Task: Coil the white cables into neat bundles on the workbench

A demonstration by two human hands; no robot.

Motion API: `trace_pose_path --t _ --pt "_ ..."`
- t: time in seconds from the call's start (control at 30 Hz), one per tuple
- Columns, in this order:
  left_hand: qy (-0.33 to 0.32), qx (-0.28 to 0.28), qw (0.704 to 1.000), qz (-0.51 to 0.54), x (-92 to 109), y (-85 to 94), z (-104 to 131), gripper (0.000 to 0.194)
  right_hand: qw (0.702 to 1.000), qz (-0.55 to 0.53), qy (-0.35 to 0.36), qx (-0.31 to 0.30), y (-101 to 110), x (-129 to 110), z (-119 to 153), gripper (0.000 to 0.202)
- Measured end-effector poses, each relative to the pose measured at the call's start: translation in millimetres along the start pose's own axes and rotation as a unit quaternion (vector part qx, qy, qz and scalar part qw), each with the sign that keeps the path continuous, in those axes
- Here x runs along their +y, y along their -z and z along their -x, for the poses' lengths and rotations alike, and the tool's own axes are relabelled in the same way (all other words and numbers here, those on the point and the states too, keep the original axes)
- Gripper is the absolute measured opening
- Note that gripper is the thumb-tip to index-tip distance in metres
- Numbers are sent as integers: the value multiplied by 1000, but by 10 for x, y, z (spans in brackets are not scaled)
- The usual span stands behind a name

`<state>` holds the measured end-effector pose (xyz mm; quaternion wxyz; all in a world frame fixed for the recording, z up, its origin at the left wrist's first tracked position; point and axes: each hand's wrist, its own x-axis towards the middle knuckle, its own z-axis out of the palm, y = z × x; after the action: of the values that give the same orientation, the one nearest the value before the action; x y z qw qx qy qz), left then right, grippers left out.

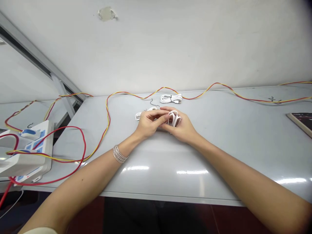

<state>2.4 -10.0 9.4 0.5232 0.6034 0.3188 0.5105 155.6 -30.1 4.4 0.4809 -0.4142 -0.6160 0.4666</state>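
From where I stand, a glossy grey worktop spreads across the middle of the frame, ceiling light glinting off it in streaks. Its back edge meets a pale wall, marked by a rough patch at upper left; its front edge crosses low in the frame, above a dark red floor. Near the centre, the person's left hand and right hand are together, fingers closed about a coiled white cable. A tied white cable lies just behind them, and a second bundle is partly hidden by the left hand. Twisted red-and-yellow wire wanders along the back and down the left side to a white power strip at the worktop's left edge. Right of the hands, a broad grey stretch runs to a dark flat object at the frame's right edge.
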Motion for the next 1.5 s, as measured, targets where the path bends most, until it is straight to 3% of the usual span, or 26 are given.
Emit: trace_pose_path --t 0.17,0.4,0.8,1.0,1.33,1.5 --pt "-42 -23 998 -39 -35 18 7 20 999 39 14 14 12 20 -3 45" --pt "-86 -8 995 -47 -91 40 -6 20 996 82 28 27 3 0 18 36" --pt "-57 -46 997 0 -36 77 22 34 978 202 32 42 -1 -16 61 24" --pt "-74 -15 993 -90 -35 21 38 25 969 246 12 10 2 -59 89 32" --pt "-93 -33 990 -98 -98 48 31 16 955 293 -7 34 6 -48 77 30" --pt "-96 -15 985 -145 -107 47 30 10 944 326 -33 41 0 -80 65 27"
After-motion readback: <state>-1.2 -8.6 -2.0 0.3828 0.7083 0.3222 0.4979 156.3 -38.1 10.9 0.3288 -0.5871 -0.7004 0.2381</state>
